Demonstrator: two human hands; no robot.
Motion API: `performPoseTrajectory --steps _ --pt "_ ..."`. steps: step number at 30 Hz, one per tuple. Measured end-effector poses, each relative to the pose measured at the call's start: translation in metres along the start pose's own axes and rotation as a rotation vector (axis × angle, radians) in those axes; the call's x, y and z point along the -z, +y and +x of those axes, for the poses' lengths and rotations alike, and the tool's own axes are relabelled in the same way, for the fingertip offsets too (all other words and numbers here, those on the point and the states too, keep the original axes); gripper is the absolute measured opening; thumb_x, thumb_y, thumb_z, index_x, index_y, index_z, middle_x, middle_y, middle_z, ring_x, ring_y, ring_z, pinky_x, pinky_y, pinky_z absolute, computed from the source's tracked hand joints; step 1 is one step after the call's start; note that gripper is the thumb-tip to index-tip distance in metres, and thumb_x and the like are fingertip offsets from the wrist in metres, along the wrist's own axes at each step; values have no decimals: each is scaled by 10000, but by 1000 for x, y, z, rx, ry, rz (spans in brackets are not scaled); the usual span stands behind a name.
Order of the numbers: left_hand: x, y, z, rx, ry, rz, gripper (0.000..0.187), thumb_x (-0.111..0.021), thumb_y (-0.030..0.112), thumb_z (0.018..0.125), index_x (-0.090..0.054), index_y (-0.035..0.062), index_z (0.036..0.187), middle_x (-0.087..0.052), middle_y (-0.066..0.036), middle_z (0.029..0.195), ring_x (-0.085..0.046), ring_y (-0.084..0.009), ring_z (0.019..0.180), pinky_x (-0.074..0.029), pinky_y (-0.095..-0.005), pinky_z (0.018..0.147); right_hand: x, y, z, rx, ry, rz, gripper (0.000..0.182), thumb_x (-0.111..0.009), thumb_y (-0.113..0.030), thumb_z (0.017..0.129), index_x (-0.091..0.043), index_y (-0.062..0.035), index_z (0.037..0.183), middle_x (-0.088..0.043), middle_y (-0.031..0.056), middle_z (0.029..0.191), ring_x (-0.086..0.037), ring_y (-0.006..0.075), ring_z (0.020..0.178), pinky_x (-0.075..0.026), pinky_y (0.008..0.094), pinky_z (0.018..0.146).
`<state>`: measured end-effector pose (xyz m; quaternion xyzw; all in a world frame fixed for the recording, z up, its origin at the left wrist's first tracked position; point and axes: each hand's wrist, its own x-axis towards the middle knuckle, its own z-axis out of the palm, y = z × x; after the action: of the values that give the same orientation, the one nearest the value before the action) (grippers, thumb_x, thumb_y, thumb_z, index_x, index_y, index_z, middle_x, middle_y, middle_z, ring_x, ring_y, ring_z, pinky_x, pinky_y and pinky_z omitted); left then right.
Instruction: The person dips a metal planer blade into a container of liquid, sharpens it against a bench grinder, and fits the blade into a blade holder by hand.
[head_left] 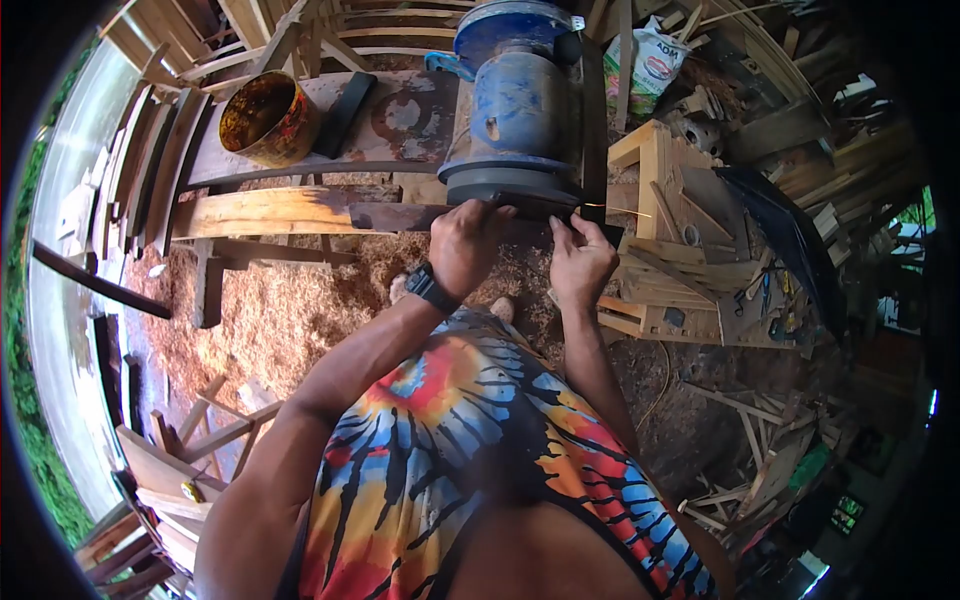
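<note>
My left hand (466, 245), with a black watch on its wrist, grips the near end of a long curved wooden plank (270, 212) where it meets the base of a blue motor-driven machine (515, 100). My right hand (582, 262) pinches a dark narrow piece (598, 233) at the same machine's front edge, just right of the left hand. The plank runs off to the left, pale with a dark, worn end. Both hands sit close together under the machine's grey base ring (510, 182).
A brass-coloured bowl (268, 118) and a dark block (345, 113) rest on the rusty bench top (400, 115). Sawdust (290, 310) covers the ground. Wooden frames (665, 240) stand at right, stacked planks at left and lower left, scrap sticks at lower right.
</note>
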<state>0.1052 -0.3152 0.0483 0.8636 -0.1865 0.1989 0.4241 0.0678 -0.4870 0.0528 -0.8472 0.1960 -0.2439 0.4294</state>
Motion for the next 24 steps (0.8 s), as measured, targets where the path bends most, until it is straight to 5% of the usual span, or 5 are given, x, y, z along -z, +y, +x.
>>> performPoseTrajectory --steps 3,12,18,24 --pt "4 7 3 77 48 -112 247 -762 179 926 -630 35 776 -602 -152 690 -665 -362 649 -515 -465 572 -1 0 0 -13 4 13 273 -859 -138 851 -765 72 998 -761 177 795 -736 205 682 -569 332 644" --pt "13 -1 3 -131 34 43 118 -750 154 926 -721 62 858 -587 -126 713 -654 -341 637 -509 -444 545 -3 -8 -2 3 -19 1 265 -858 -131 849 -760 76 981 -760 189 827 -745 214 699 -571 333 642" --pt "18 0 1 150 73 -144 185 -785 172 910 -708 9 868 -677 -197 738 -694 -376 659 -533 -443 584 -7 -16 -5 9 -34 38 281 -854 -132 858 -747 95 985 -750 180 836 -739 212 691 -574 328 635" --pt "25 1 2 208 58 -157 171 -771 146 918 -719 -15 897 -700 -222 762 -718 -371 676 -547 -416 598 -11 -20 -7 45 -28 83 275 -849 -127 864 -741 102 973 -741 176 813 -743 224 674 -579 323 610"
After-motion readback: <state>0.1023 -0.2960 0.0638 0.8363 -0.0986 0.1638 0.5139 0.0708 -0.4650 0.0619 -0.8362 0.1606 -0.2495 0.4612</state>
